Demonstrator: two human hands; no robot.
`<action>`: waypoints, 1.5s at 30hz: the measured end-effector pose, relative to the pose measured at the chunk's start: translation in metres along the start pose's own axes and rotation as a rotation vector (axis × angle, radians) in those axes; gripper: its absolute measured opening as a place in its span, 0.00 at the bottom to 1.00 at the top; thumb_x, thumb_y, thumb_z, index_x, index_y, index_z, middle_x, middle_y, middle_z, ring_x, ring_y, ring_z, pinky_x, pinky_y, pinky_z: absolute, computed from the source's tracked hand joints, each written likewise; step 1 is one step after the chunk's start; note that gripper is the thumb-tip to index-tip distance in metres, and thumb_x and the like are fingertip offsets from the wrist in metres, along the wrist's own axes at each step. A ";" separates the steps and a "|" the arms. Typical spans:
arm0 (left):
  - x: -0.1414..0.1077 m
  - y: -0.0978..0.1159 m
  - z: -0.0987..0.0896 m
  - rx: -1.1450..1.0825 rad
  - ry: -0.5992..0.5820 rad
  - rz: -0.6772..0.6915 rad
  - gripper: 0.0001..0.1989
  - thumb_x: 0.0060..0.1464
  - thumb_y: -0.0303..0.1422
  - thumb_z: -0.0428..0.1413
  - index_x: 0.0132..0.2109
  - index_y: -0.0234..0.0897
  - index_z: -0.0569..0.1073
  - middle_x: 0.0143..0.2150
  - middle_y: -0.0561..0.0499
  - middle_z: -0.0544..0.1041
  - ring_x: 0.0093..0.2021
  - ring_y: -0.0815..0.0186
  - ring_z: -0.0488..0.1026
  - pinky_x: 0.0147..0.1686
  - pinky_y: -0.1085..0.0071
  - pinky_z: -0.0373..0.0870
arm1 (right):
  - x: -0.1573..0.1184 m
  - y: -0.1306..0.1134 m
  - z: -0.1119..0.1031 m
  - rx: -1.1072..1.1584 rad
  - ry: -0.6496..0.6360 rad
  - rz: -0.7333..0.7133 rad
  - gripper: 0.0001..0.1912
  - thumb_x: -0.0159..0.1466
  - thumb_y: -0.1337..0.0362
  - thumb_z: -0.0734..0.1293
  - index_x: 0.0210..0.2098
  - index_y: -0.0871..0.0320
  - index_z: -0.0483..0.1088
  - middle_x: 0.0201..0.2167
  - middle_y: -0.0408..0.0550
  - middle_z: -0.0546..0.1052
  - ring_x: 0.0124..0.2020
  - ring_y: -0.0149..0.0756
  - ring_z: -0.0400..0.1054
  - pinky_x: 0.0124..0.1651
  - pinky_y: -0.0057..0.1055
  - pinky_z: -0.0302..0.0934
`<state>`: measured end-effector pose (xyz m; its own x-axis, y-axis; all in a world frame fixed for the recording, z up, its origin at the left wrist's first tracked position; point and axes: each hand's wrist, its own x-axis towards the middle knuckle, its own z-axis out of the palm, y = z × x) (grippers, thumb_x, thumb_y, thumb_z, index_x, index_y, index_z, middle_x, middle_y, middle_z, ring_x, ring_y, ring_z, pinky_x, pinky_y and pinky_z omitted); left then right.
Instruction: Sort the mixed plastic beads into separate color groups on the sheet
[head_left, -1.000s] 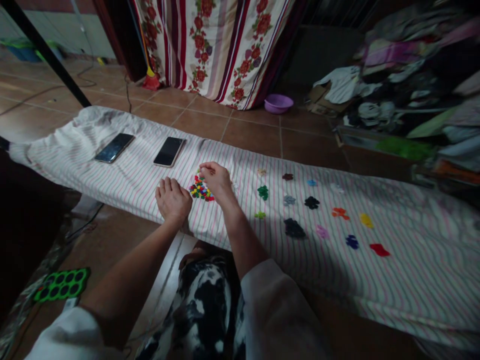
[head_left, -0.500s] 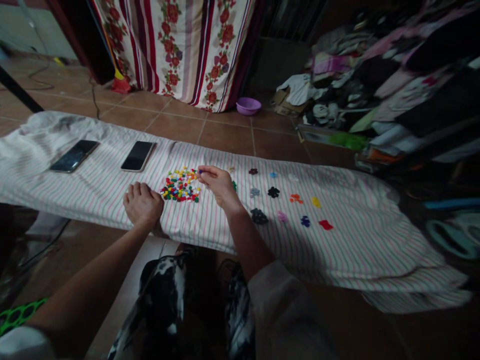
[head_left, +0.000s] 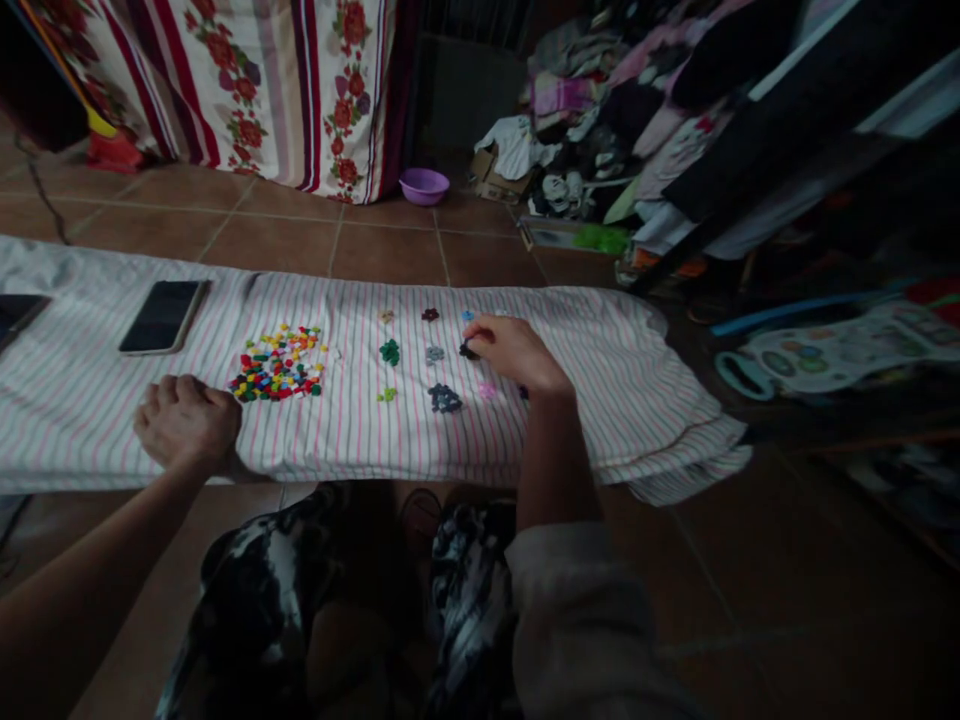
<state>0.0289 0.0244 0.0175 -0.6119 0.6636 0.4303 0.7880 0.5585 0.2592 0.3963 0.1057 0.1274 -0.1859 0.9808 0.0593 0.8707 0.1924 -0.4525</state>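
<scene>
A mixed heap of small coloured pieces lies on the striped cloth. Just left of its near edge rests my left hand, fingers curled into a fist. My right hand is over the small sorted piles, fingertips pinched above the black pile; whatever is between them is hidden. Around it lie piles in single colours: brown, light blue, grey, dark grey, pink, dark green and light green.
A phone lies left of the heap, and part of another dark phone shows at the left edge. Beyond the cloth, a purple basin stands on the tiled floor near a floral curtain. Clothes are heaped at the back right.
My right hand has moved right, from beside the mixed heap to the black pile. The dark blue piece seen in its fingertips is now out of sight. The view has shifted right.
</scene>
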 end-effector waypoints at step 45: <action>0.000 0.005 -0.008 0.128 -0.095 -0.021 0.28 0.50 0.35 0.41 0.51 0.22 0.72 0.53 0.33 0.72 0.55 0.48 0.67 0.53 0.53 0.62 | -0.026 0.103 0.012 -0.159 -0.133 0.408 0.17 0.57 0.75 0.60 0.39 0.58 0.77 0.43 0.50 0.79 0.46 0.37 0.71 0.48 0.27 0.60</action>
<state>0.0328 0.0233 0.0257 -0.6367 0.6918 0.3408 0.7634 0.6278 0.1519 0.4851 0.0997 0.0684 0.1393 0.9666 -0.2154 0.9419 -0.1964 -0.2724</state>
